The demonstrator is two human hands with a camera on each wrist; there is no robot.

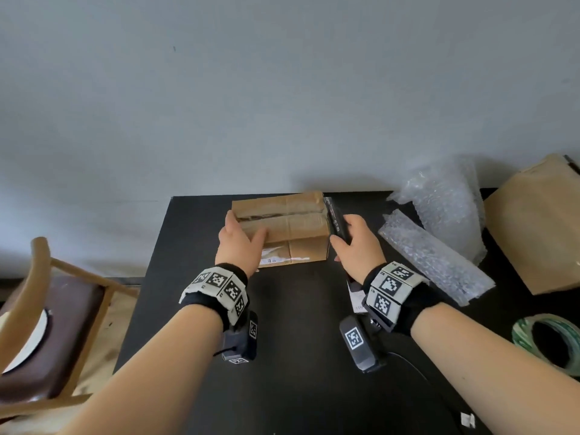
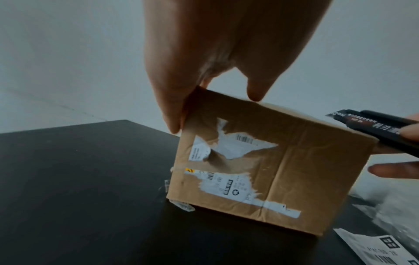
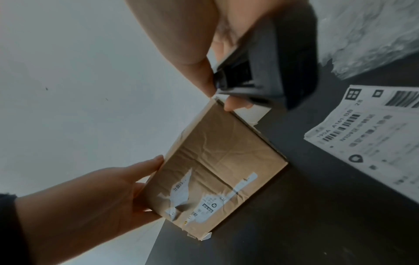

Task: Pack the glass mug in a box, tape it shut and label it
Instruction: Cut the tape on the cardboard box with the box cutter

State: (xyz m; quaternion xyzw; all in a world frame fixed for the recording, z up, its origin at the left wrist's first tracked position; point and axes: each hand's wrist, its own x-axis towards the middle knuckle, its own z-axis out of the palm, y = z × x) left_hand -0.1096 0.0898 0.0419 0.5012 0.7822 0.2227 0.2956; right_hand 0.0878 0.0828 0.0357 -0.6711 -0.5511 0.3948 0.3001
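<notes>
A closed brown cardboard box [image 1: 292, 229] with tape strips and torn white label scraps stands at the far middle of the black table [image 1: 298, 356]. My left hand [image 1: 241, 238] grips its upper left corner, thumb on top and fingers down the left side [image 2: 172, 107]. My right hand [image 1: 354, 243] holds a black utility knife [image 1: 337, 221] against the box's right top edge. In the left wrist view the knife [image 2: 374, 125] points over that edge of the box [image 2: 283, 170]. The right wrist view shows the knife's body [image 3: 260, 71] above the box [image 3: 217, 161]. No glass mug is visible.
A printed shipping label [image 3: 374, 134] lies on the table under my right wrist. Right of the box are a folded bubble wrap strip [image 1: 439, 255] and a looser heap [image 1: 445, 199]. A larger brown carton [image 1: 539, 227] and a tape roll [image 1: 549, 340] sit far right. A wooden chair [image 1: 47, 309] stands left.
</notes>
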